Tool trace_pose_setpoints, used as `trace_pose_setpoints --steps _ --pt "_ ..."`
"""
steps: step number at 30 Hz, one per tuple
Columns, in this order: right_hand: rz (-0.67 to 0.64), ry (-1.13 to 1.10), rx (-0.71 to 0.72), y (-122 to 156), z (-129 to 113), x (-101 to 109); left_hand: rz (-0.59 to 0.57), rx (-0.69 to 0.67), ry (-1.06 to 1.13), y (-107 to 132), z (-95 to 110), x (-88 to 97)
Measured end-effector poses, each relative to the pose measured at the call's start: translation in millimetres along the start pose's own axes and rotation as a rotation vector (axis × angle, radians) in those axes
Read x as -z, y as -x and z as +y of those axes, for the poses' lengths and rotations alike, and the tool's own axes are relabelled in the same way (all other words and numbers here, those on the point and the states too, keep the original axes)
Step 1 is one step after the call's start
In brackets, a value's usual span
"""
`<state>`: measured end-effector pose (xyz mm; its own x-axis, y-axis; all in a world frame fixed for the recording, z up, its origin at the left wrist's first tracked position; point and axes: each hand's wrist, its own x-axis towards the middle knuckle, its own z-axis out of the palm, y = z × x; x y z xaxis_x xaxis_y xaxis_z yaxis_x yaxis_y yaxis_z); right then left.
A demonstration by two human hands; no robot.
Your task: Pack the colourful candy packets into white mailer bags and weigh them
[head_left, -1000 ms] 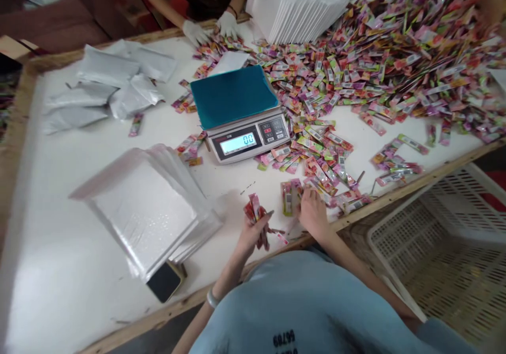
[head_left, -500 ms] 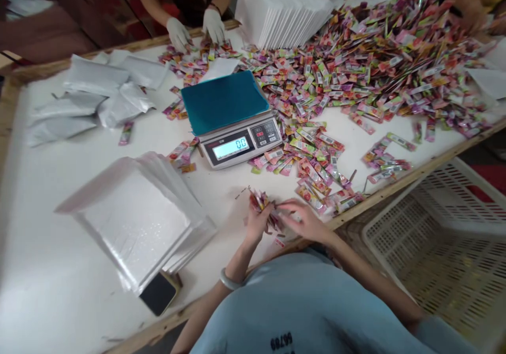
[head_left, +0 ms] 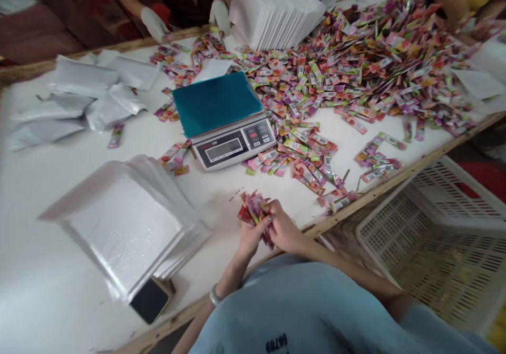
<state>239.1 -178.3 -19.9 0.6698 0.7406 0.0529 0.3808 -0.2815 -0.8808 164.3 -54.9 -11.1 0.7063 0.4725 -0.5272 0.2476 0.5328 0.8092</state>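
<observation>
I've got both hands low centre of the frame: left hand and right hand clamped around a fanned bundle of pink-red sachets, crinkly and glossy.

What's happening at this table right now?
A person in a blue top holds a bunch of colourful sachets in both hands, left hand and right hand, at the near edge of a white table. In front sits a digital scale beside a stack of white mailers. A big heap of sachets covers the far side, where gloved hands are also at work.
</observation>
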Motion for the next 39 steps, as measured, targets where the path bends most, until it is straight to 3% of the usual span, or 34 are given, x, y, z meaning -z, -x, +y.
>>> trace_pose_setpoints --steps 2,4,5,7,8,11,15,21,25,30,32,34,37,39 --pt "-0.136 -0.06 0.042 1 -2 8 0.057 0.032 0.06 -4 -9 -5.8" --pt "-0.139 -0.028 -0.004 -2 14 41 0.065 0.095 0.111 -3 -14 -4.5" --pt "-0.057 0.047 -0.062 -4 28 63 0.049 0.127 0.122 0 -14 -1.5" --pt "0.288 0.365 -0.267 -9 60 110 -0.025 0.16 0.123 8 -13 6.9" --pt "0.367 0.516 -0.373 -10 77 130 -0.076 0.177 0.116 12 -12 11.5" --pt "0.357 0.733 -0.501 -13 110 163 -0.244 0.29 0.064 25 -9 21.8" --pt "0.422 0.718 -0.371 -25 114 152 -0.231 0.335 0.041 32 -9 23.4" --pt "0.212 0.669 -0.412 -54 110 123 -0.213 0.282 0.009 29 -13 21.8" --pt "0.153 0.574 -0.383 -40 117 139 -0.252 0.281 0.032 28 -13 25.3" --pt "0.318 0.129 -0.403 -24 110 176 -0.265 0.273 0.039 25 -11 26.4" --pt "0.367 0.093 -0.339 -43 102 183 -0.265 0.293 0.031 24 -10 26.4" --pt "0.322 0.251 -0.284 -81 93 182 -0.258 0.303 0.027 23 -9 26.3" --pt "0.091 0.588 -0.331 -149 82 169 -0.261 0.288 0.027 24 -9 26.5" --pt "-0.034 0.689 -0.377 -184 80 161 -0.246 0.256 0.04 25 -11 26.8"
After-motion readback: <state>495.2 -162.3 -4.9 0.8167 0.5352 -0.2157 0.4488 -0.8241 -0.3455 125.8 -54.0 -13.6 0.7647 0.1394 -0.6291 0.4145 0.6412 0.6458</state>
